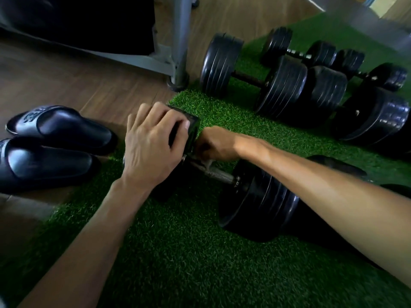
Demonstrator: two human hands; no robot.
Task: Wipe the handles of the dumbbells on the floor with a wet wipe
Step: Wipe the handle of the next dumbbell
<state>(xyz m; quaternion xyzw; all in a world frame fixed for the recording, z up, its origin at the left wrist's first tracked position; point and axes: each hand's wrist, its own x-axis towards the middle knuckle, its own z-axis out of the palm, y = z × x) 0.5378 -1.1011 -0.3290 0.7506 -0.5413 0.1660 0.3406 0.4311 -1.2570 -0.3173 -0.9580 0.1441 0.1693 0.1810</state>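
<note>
A: Head view, and you're right down over the nearest dumbbell (pixel 222 174), which lies on the green turf mat (pixel 178 252) on the floor. Your left hand (pixel 151 143) is draped over its far weight end, fingers curled over the top edge, bracing it.

B: And the right hand (pixel 216 144)?

A: It's tucked in at the handle (pixel 213 171), just beside that braced end, fingers closed around a pale scrap that I take to be the wet wipe (pixel 208 162). Only a corner of it shows, so how it's folded I can't tell.

B: How should this pass go?

A: I'd say keep your left pressing down so the bar can't roll, wrap the wipe fully round the knurled metal, and draw it along toward the near plates (pixel 260 196), twisting as you go. The bare stretch of bar by the collar looks untouched.

B: Arm positions?

A: Both forearms reach in from below, the right crossing over the near plates, wrist bent down. The other dumbbells (pixel 255 74) sit well apart at the back of the mat, with slippers (pixel 55 147) off to your left.
</note>
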